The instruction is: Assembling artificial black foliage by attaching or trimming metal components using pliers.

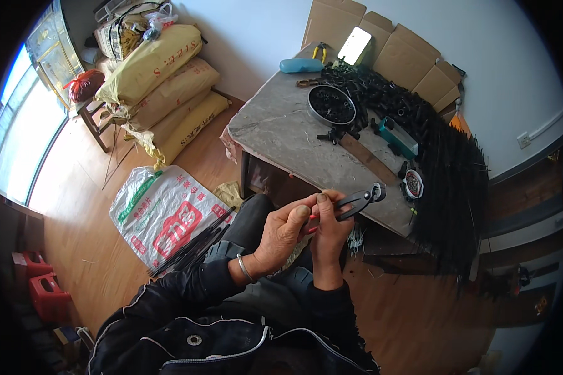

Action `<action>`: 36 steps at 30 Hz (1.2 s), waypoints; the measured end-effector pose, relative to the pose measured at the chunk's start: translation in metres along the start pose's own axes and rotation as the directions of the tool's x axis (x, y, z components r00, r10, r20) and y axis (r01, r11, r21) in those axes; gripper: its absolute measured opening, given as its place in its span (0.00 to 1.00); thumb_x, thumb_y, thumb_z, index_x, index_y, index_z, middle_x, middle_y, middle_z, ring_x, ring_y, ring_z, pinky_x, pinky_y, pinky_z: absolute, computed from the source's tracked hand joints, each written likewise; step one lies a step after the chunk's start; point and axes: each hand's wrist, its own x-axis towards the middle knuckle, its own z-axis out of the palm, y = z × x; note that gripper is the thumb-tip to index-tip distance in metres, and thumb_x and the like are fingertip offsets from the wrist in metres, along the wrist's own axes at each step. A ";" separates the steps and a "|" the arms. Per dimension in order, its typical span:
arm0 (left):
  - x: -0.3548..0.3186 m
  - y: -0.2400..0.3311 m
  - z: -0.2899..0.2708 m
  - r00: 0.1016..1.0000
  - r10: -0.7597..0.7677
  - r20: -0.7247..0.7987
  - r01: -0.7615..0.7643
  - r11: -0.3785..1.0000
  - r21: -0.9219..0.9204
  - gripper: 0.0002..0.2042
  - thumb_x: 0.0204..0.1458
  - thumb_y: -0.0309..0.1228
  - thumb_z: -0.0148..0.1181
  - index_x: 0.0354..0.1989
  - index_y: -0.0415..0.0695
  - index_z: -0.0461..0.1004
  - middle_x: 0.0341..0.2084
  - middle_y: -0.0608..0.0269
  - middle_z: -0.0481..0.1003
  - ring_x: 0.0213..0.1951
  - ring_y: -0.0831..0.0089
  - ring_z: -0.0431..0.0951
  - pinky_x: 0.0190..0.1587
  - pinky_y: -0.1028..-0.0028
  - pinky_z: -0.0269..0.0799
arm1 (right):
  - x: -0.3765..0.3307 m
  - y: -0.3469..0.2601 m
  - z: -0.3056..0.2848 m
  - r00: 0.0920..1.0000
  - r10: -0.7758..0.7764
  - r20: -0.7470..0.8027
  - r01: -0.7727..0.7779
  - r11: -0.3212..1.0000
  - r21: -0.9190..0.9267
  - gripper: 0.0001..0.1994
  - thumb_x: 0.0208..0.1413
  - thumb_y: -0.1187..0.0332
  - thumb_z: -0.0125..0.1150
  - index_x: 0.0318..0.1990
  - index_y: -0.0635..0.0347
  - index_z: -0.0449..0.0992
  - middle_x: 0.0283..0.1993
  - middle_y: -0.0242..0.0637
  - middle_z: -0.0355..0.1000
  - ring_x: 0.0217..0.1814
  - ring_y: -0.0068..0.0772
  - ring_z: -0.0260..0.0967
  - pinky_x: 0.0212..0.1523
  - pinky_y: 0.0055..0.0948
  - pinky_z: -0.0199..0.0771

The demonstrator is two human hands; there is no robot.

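Note:
In front of my lap my two hands meet, close together. My right hand (pixel 329 236) is closed around a pair of pincers (pixel 358 201). Their dark jaws point to the right, toward the table edge, and bits of red show between my hands. My left hand (pixel 280 239), with a silver bangle (pixel 244 269) at the wrist, is closed, its thumb pressed against the fingers beside the right hand. What the left fingers hold, if anything, is hidden.
A grey table (pixel 272 115) bears a round tin (pixel 331 105) of small black parts, a black heap (pixel 394 94), a teal box (pixel 398 137) and a bundle of black rods (pixel 450 187). Yellow sacks (pixel 156 69) are stacked at left. Black strips (pixel 197 247) lie on a white sack (pixel 162 212).

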 end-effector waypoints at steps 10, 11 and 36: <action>-0.006 0.005 -0.005 1.000 -0.017 0.021 0.016 0.998 0.058 0.25 0.63 0.49 0.47 0.58 0.41 0.70 0.21 0.77 0.64 0.24 0.87 0.59 0.26 0.84 0.58 | -0.004 0.001 -0.015 0.944 -0.299 0.142 0.329 0.802 -0.498 0.05 0.58 0.70 0.60 0.35 0.62 0.75 0.31 0.27 0.72 0.32 0.17 0.65 0.37 0.21 0.67; -0.007 0.007 -0.007 0.998 -0.040 0.047 0.037 0.996 0.080 0.25 0.63 0.49 0.45 0.58 0.42 0.71 0.20 0.77 0.63 0.23 0.88 0.58 0.25 0.84 0.56 | -0.003 0.000 -0.013 0.952 -0.280 0.123 0.305 0.835 -0.458 0.07 0.59 0.68 0.60 0.34 0.63 0.75 0.30 0.26 0.71 0.30 0.15 0.63 0.33 0.19 0.65; 0.003 -0.016 -0.047 0.985 -0.164 -0.045 0.158 0.981 -0.110 0.27 0.65 0.51 0.38 0.51 0.37 0.70 0.37 0.62 0.77 0.34 0.82 0.74 0.39 0.81 0.72 | -0.030 0.013 0.019 0.947 0.281 0.153 -0.262 0.956 -0.134 0.10 0.63 0.63 0.55 0.39 0.63 0.73 0.26 0.28 0.68 0.24 0.17 0.66 0.20 0.18 0.66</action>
